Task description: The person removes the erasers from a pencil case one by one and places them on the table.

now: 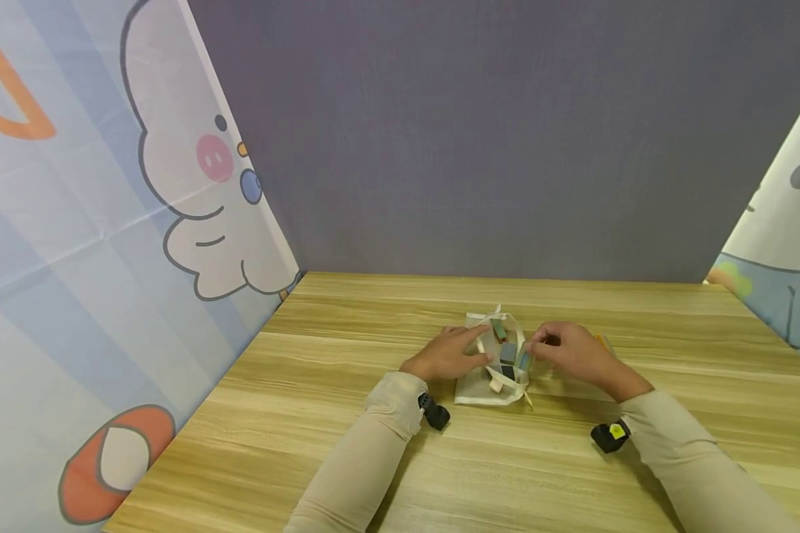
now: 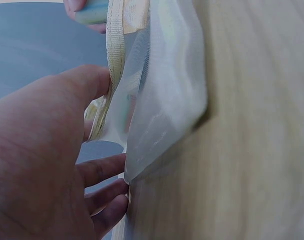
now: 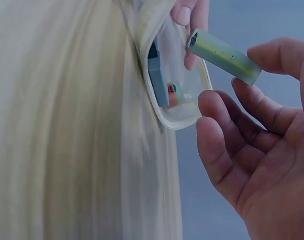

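A white mesh zip pouch (image 1: pixel 470 389) lies on the wooden table with its mouth spread. My left hand (image 1: pixel 450 353) is at the mouth's left side, thumb and index finger apart and touching the zipped edge (image 2: pixel 114 45). The other fingers of that hand lie along the pouch's lower corner. At the right side of the mouth, my right hand (image 1: pixel 570 352) pinches a small pale green block (image 3: pixel 224 56) with a yellow stripe and dark marks on its end. Inside the pouch are a grey block (image 1: pixel 508 353), a green block (image 1: pixel 499 330) and a dark piece (image 1: pixel 508 372).
A yellow-orange object (image 1: pixel 601 341) lies behind my right wrist, mostly hidden by it. The wooden table (image 1: pixel 347 326) meets a dark grey panel (image 1: pixel 493 148) at the back. Printed cartoon cloth (image 1: pixel 73 259) hangs at the left and right.
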A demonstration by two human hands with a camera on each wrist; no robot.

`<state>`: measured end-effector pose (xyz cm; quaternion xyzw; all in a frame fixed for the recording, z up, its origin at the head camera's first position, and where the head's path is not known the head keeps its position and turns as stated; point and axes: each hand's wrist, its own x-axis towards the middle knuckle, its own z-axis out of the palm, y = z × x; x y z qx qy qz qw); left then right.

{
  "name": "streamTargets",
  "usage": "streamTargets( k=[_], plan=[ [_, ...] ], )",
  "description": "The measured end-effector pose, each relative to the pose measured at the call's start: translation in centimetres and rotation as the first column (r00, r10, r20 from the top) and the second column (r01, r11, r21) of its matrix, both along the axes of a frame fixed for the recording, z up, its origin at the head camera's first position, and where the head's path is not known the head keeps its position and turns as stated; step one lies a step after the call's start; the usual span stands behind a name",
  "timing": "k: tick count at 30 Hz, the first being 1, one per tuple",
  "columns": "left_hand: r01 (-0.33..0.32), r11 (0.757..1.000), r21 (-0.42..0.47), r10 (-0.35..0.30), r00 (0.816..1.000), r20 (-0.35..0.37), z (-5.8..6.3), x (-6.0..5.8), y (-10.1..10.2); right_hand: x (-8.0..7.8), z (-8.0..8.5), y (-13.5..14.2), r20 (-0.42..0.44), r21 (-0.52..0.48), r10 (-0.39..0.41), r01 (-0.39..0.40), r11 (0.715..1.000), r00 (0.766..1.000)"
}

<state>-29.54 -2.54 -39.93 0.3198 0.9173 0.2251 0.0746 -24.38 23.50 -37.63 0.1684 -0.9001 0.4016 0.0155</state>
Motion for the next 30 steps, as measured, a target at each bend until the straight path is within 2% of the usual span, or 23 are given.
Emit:
streamTargets(
  k=[14,30],
  plan=[
    [0.006,1.000,-0.016,-0.006,1.000,-0.029,-0.2,-0.2,0.1,0.2,0.7,1.2,-0.003,-0.034,-0.004,0.004,0.999,1.000],
    [0.022,1.000,0.007,-0.022,1.000,-0.006,0.0,-0.1,-0.1,0.2,0.8,2.1,0.020,-0.027,-0.046,0.047,0.999,0.999]
  ],
)
